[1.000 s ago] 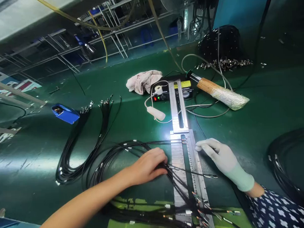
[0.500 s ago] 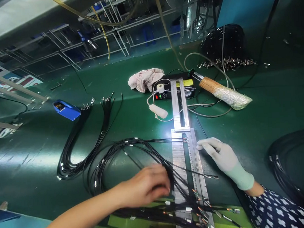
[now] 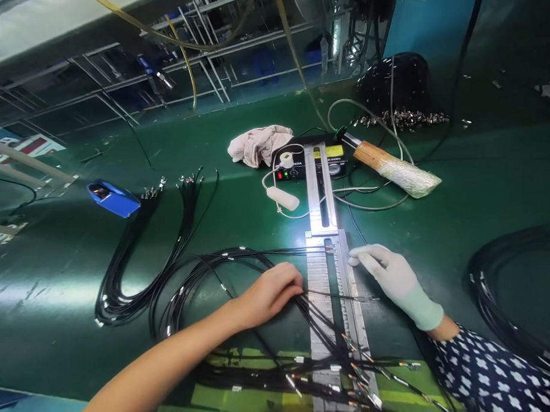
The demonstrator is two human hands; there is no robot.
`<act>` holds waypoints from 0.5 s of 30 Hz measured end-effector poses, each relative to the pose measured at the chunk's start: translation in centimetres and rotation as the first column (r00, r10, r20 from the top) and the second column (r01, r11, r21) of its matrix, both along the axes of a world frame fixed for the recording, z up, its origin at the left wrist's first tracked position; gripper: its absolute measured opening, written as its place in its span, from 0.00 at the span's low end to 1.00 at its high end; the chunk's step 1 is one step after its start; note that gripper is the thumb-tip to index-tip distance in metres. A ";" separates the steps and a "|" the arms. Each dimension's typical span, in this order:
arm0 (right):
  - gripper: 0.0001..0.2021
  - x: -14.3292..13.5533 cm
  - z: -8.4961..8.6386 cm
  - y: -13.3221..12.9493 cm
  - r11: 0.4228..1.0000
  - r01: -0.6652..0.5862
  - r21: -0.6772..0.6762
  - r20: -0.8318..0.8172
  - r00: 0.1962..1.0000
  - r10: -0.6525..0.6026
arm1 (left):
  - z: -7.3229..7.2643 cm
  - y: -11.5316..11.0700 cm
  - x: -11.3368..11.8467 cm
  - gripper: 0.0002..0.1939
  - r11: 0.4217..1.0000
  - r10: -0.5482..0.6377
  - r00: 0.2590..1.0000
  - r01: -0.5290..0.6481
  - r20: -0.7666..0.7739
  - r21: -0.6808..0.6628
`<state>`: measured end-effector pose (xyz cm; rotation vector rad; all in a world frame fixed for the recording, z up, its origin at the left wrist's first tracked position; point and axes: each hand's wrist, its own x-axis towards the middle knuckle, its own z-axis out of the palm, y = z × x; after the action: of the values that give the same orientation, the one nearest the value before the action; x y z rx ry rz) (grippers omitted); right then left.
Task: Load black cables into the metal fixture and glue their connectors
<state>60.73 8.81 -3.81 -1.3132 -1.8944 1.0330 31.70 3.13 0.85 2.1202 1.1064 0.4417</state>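
My bare left hand (image 3: 271, 295) is closed on a black cable (image 3: 325, 295), whose far end reaches right across the slotted metal fixture (image 3: 320, 324). My right hand (image 3: 390, 277), in a white glove, has thumb and fingers pinched together just right of the fixture. Whatever is between those fingertips, if anything, is too small to make out. Several cable ends (image 3: 330, 249) lie side by side in the fixture's slots near its upper end. Under my left forearm runs a loop of black cables (image 3: 183, 293) with white tags. More cables with stripped coloured wires (image 3: 353, 371) cross the fixture's lower end.
Behind the fixture stand a black control box (image 3: 296, 169), a crumpled cloth (image 3: 259, 145) and a wrapped wooden-handled tool (image 3: 386, 163) on a cord. A blue object (image 3: 115, 198) lies at left by a cable bundle (image 3: 118, 259). Coiled cables (image 3: 481, 295) rest at right.
My left hand has moved up and slightly right, and its fingers now pinch a cable, which has shifted up. My right hand keeps its pinched pose beside the fixture. The view has shifted slightly.
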 end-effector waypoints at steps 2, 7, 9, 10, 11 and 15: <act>0.16 0.0 0.0 0.0 1.000 0.000 -0.003 -0.008 1.000 0.000 | 1.5 -1.0 -1.1 0.09 0.989 -0.068 0.998 0.068 0.004 -0.131; 0.15 -0.1 0.1 0.1 1.000 -0.005 -0.004 -0.012 1.000 0.005 | 2.0 -1.7 -0.7 0.07 0.987 -0.154 0.969 0.141 -0.191 -0.077; 0.15 -0.1 0.2 0.1 1.000 -0.002 0.000 -0.011 1.000 0.002 | 0.9 -0.9 0.0 0.08 0.992 -0.101 0.958 0.118 -0.268 0.050; 0.15 -0.1 0.2 0.0 1.000 -0.002 0.003 -0.010 1.000 0.002 | 0.3 -0.4 0.2 0.07 0.987 -0.103 0.946 0.134 -0.306 0.083; 0.15 -0.1 0.3 0.0 1.000 -0.004 0.005 -0.009 1.000 0.004 | -0.3 0.1 0.3 0.08 0.981 -0.120 0.932 0.163 -0.343 0.100; 0.15 -0.1 0.5 -0.1 1.000 -0.005 0.005 -0.004 1.000 0.005 | -1.4 0.6 -0.7 0.12 0.957 -0.223 0.887 0.278 -0.405 0.082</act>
<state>60.61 8.72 -3.31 -1.3030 -1.8975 1.0320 31.01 3.78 -0.59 2.5072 1.0122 -0.0387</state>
